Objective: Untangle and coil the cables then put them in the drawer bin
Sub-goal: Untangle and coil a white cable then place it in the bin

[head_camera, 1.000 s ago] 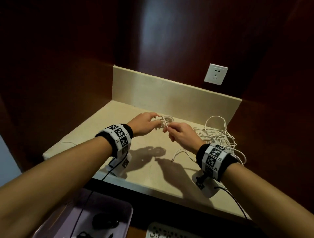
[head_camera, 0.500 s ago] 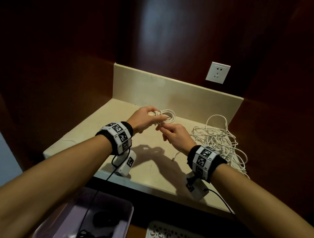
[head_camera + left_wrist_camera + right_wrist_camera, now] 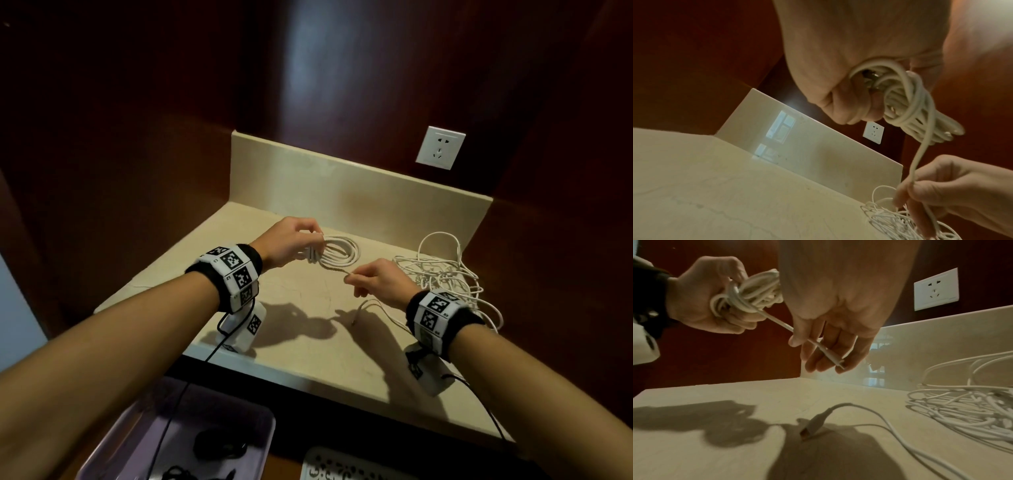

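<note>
Left hand [image 3: 289, 241] clenching coil [image 3: 337, 253], right hand [image 3: 380, 282] pinching its tail [image 3: 824, 350]; loops could spring loose if slackened.

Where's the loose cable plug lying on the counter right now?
In the head view, the loose plug lies on the counter, right of centre, just below the right hand and left of the tangled cables.

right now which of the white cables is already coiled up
The cable bundle gripped by the left hand, its loose end pinched by the right hand. The other cables lie tangled on the counter.
</note>
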### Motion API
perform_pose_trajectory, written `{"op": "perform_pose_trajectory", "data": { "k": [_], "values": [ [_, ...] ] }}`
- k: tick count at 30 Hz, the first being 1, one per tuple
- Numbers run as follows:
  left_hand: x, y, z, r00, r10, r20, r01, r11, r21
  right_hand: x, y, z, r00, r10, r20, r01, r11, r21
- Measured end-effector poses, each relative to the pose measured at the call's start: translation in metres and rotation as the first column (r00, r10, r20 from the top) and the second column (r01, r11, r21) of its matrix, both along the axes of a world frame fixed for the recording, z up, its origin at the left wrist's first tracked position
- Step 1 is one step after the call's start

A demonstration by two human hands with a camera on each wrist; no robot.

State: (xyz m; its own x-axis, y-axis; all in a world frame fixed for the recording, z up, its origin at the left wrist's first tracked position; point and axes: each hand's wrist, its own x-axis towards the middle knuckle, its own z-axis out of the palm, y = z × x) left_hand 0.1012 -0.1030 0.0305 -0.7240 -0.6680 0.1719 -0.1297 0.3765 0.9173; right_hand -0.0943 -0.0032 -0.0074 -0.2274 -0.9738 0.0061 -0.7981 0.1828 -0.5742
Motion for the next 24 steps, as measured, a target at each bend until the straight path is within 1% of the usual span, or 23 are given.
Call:
{"op": "perform_pose_trajectory", "data": {
  "k": [2, 4, 6, 8, 10, 13, 15, 18, 21, 24],
  "values": [
    [0.002, 0.001, 0.001, 0.998, -0.054, 0.029, 0.054, 0.999, -0.003, -0.003, 0.002, 0.005, 0.998, -0.057, 0.029, 0.057, 0.998, -0.006],
    [0.003, 0.000, -0.003, 0.990, -0.124, 0.073, 0.125, 0.992, -0.010, -0.003, 0.002, 0.013, 0.994, -0.109, 0.017, 0.109, 0.994, -0.006],
    [0.002, -0.003, -0.007, 0.976, -0.172, 0.136, 0.175, 0.984, -0.011, -0.002, 0.000, 0.021, 0.993, -0.116, -0.007, 0.117, 0.993, 0.008],
    [0.000, -0.005, -0.010, 0.961, -0.173, 0.214, 0.186, 0.982, -0.042, 0.002, -0.001, 0.029, 0.995, -0.099, 0.021, 0.099, 0.995, 0.023],
    [-0.002, -0.006, -0.014, 0.952, -0.134, 0.276, 0.166, 0.981, -0.097, 0.005, 0.000, 0.036, 0.990, -0.092, 0.103, 0.092, 0.996, 0.002],
    [-0.003, -0.007, -0.018, 0.936, -0.055, 0.347, 0.117, 0.980, -0.159, 0.015, 0.002, 0.041, 0.945, -0.070, 0.318, 0.096, 0.993, -0.068],
    [-0.003, -0.007, -0.020, 0.935, -0.031, 0.353, 0.091, 0.984, -0.155, 0.023, 0.003, 0.042, 0.918, -0.027, 0.397, 0.076, 0.991, -0.109],
    [-0.002, -0.008, -0.022, 0.943, -0.021, 0.332, 0.069, 0.988, -0.135, 0.028, 0.006, 0.040, 0.889, 0.075, 0.452, -0.011, 0.990, -0.144],
    [0.001, -0.012, -0.022, 0.949, -0.005, 0.314, 0.052, 0.988, -0.142, 0.030, 0.010, 0.039, 0.872, 0.145, 0.468, -0.090, 0.986, -0.138],
    [0.003, -0.012, -0.019, 0.955, -0.002, 0.297, 0.041, 0.991, -0.125, 0.030, 0.011, 0.038, 0.874, 0.158, 0.459, -0.113, 0.986, -0.124]
  ]
}}
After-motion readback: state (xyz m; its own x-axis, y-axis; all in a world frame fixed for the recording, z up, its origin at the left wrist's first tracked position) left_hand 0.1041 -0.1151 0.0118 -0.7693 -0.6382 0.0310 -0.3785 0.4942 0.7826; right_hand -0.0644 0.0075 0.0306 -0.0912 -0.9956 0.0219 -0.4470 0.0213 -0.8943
